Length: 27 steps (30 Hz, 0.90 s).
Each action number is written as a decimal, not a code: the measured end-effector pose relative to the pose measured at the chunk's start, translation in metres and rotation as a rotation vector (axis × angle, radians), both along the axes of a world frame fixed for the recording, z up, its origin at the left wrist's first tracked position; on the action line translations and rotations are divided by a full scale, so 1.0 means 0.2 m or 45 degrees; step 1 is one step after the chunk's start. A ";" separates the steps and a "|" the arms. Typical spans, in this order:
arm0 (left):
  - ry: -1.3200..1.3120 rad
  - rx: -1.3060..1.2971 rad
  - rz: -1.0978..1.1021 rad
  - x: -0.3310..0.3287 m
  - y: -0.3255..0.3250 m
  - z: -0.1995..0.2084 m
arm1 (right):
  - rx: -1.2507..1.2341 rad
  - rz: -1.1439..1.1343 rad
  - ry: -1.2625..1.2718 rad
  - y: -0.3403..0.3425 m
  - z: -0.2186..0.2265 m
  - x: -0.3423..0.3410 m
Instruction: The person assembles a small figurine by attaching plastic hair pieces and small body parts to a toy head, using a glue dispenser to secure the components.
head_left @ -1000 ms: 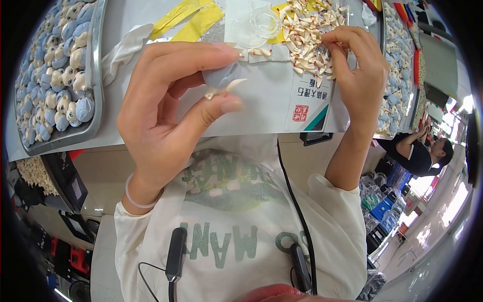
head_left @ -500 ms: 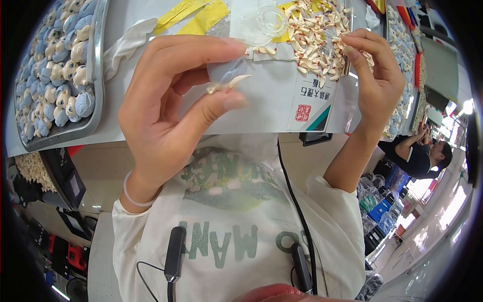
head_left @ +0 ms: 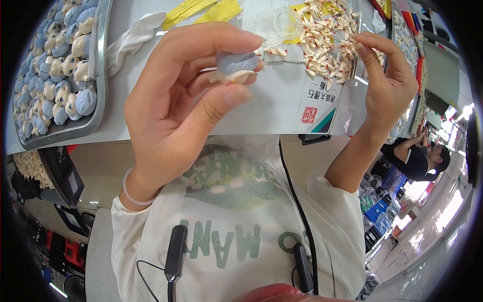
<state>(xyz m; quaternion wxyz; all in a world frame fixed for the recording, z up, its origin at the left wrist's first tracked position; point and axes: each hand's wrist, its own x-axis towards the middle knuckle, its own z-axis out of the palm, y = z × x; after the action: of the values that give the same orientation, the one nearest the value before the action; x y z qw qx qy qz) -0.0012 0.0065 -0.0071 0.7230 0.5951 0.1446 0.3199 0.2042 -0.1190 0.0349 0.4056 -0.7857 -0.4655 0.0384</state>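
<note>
Between the thumb and fingers of my left hand (head_left: 173, 100) is a small doll head (head_left: 235, 62) with swirled light-blue hair. A cream part with pointed ends shows along its lower side, just above my thumb. My right hand (head_left: 387, 80) is at the right edge of a pile of small cream pointed pieces (head_left: 327, 43) with red marks. Its thumb and index finger are drawn together there; what is between them, if anything, is too small to make out.
A metal tray (head_left: 102, 75) full of blue-haired doll heads stands at the left. Yellow tape strips (head_left: 219, 11), a crumpled white cloth (head_left: 133, 43) and a clear round dish (head_left: 276, 24) lie at the back. At far right, another person (head_left: 420, 156) is at work.
My left hand has moved slightly up and right, turning the doll head. My right hand has shifted a little right beside the pile, its thumb and index finger still close together.
</note>
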 end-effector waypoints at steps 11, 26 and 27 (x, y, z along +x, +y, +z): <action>-0.076 0.321 -0.113 0.00 0.05 -0.04 | 0.006 0.566 -0.016 0.25 0.08 -0.11; -0.238 0.253 -0.203 0.00 0.10 -0.07 | -0.473 0.299 -0.689 0.39 0.18 -0.24; -0.237 0.252 -0.205 0.01 0.11 -0.08 | -0.498 0.310 -0.694 0.40 0.18 -0.25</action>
<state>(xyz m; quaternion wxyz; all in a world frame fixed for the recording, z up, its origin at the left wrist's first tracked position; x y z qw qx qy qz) 0.0018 0.0279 -0.0223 0.6943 0.6409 -0.0033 0.3274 0.1549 -0.0398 0.0709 0.1009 -0.7685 -0.6308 -0.0361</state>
